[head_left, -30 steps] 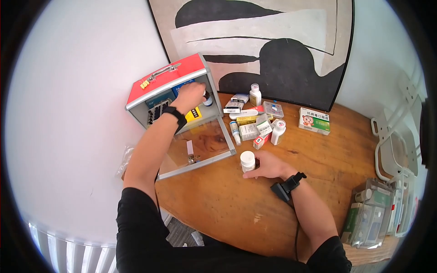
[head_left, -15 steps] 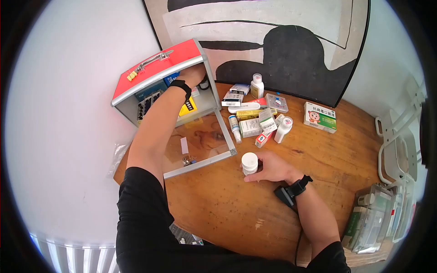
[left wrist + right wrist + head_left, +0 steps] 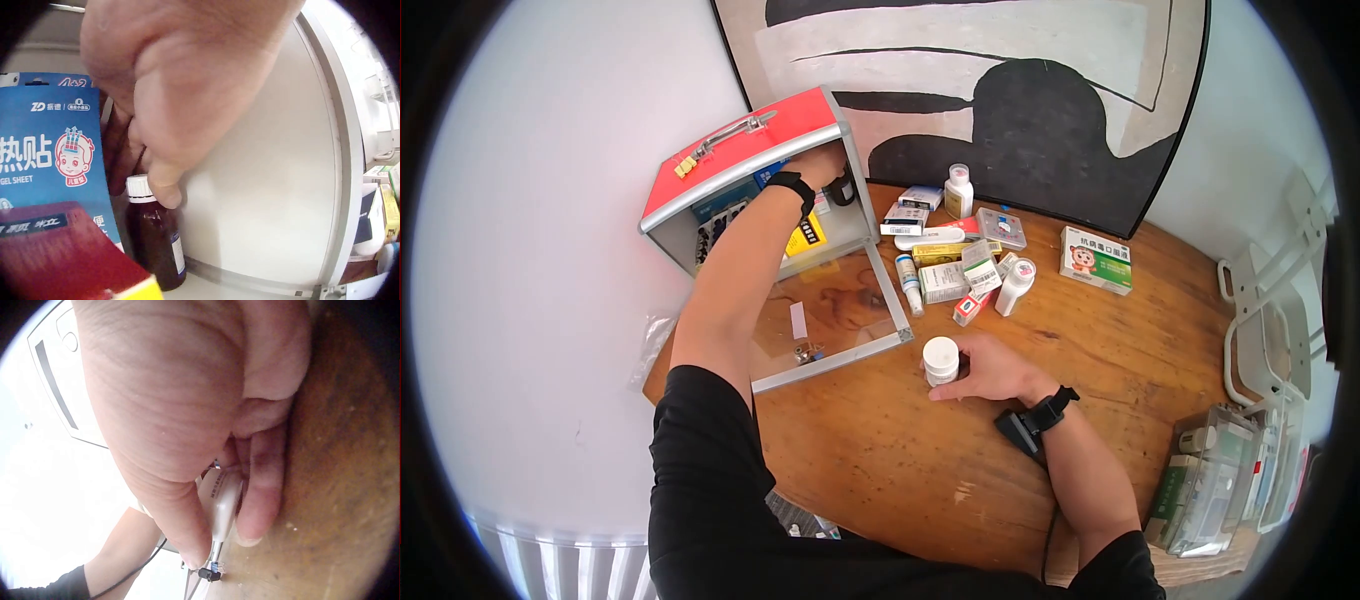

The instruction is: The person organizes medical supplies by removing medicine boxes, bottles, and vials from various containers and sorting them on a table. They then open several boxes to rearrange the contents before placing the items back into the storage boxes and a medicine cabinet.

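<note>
My left hand (image 3: 187,81) reaches into the upper right corner of the red-topped medicine box (image 3: 735,145). Its thumb and fingers pinch a dark brown bottle (image 3: 150,240) at its white cap, and the bottle stands upright close to the box's side wall. Beside it are a blue gel sheet pack (image 3: 50,150) and a dark red packet (image 3: 69,256). On the table, my right hand (image 3: 995,368) holds a white pill bottle (image 3: 941,360) with thumb and fingers on either side. The bottle is upright, partly hidden by the hand in the right wrist view (image 3: 222,503).
The box's clear door (image 3: 840,310) lies folded down on the table. To its right is a cluster of medicine boxes (image 3: 943,282), with white bottles (image 3: 1015,287) among them. A green-and-white carton (image 3: 1095,260) stands farther right. A clear bin (image 3: 1210,490) sits at the right edge.
My left hand has carried the brown bottle deeper into the medicine box. My right hand stays around the white pill bottle. The head view has shifted slightly.
</note>
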{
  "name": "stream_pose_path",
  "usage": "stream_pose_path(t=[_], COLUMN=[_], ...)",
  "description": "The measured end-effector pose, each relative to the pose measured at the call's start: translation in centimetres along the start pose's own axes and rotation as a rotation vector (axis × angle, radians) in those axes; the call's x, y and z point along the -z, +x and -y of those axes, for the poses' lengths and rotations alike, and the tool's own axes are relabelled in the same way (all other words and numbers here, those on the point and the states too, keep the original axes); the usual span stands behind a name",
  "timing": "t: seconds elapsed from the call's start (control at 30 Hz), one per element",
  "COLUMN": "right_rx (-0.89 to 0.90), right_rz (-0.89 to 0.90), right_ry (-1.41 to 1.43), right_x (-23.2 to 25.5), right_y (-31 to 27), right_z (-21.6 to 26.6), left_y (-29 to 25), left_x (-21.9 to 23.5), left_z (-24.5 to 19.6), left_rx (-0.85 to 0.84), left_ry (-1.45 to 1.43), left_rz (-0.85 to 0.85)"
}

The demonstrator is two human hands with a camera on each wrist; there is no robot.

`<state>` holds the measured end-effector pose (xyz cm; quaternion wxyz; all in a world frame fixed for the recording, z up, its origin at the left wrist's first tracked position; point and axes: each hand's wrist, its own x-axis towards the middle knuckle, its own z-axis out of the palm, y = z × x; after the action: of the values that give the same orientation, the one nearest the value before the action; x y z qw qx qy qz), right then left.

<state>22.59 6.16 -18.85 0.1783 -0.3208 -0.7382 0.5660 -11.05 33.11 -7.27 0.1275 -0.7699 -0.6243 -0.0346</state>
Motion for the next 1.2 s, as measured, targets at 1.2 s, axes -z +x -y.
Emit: stream_pose_path(t=[1.2], right_rx=[0.180], right_rz=[-0.032], right_ry=[0.023], right_x=[-0.6], right_y=[0.4], right_z=[-1.6], left_y=[-1.1], left_x=[2.7], left_z=[-17.6], left_rx=[-0.644], left_ry=[0.011], left_rz=[-0.047])
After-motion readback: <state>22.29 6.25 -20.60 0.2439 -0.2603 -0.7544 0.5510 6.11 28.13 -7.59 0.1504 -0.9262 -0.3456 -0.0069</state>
